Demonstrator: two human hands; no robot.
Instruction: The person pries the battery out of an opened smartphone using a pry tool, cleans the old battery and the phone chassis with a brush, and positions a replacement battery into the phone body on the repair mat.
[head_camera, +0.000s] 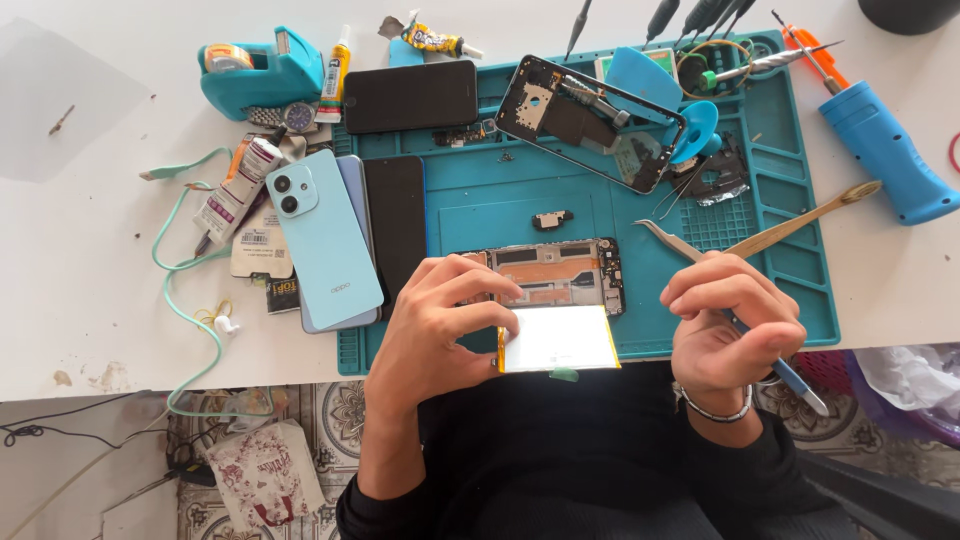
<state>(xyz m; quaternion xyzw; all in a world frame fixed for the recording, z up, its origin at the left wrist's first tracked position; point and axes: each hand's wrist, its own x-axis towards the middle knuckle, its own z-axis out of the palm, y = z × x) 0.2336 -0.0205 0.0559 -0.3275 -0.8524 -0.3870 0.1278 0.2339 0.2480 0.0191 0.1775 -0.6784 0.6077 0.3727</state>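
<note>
Opened phone (548, 275), its back cover off and its copper-coloured inner plates and black circuit parts exposed, lies at the near edge of the teal work mat (800, 290), close to the middle of the view. A flat white battery (558, 340) with a yellow edge lies over its lower part, at 6 o'clock from the exposed plates. The left hand (440, 325) grasps the phone's left end, fingers curled over the top edge and fingertips resting on the battery's left side. The right hand (730, 325), at 3 o'clock from the phone and just clear of it, is clenched around several tools: metal tweezers (665, 240) pointing to 10 o'clock, a bamboo-handled brush (810, 215) pointing to 2 o'clock, and a blue-handled tool (790, 378) pointing to 5 o'clock. A beaded bracelet (715, 410) sits on that wrist.

At 9 o'clock from the phone lies a stack of phones with a light blue phone (325, 235) on top. At 12 o'clock, well apart, a stripped phone frame (590, 125) lies tilted on the mat, with a black phone (410, 95) at its 9 o'clock. A teal tape dispenser (260, 72) stands at 10 o'clock on the white table (80, 260), and a blue electric screwdriver (885, 150) lies at 2 o'clock off the mat.
</note>
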